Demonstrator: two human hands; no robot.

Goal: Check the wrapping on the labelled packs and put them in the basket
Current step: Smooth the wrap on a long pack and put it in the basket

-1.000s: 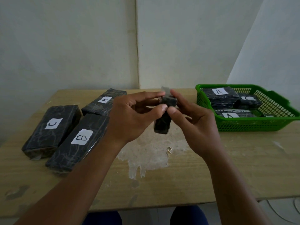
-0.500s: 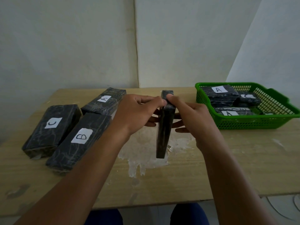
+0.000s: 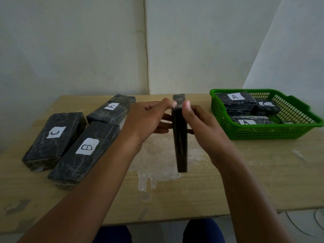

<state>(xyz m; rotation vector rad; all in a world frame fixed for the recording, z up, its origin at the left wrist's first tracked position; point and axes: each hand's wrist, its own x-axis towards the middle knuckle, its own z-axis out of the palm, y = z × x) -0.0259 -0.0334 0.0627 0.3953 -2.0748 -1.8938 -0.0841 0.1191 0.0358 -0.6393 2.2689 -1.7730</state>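
A black wrapped pack (image 3: 180, 141) stands on its narrow edge at the table's middle, its label hidden. My left hand (image 3: 147, 120) grips its left face and my right hand (image 3: 201, 125) its right face, both thumbs on the top edge. Three more black packs lie flat on the left: pack C (image 3: 54, 137), pack B (image 3: 85, 151) and pack A (image 3: 112, 109). The green basket (image 3: 273, 134) at the right holds several packs, with an A pack (image 3: 235, 102) on top.
The wooden table (image 3: 245, 172) has a pale worn patch (image 3: 157, 165) under the held pack. White walls stand right behind the table's far edge. The basket sits near the table's right end.
The pack has been turned from end-on to upright on its long narrow edge and lowered to the table. Both hands slid from its top end to its side faces.
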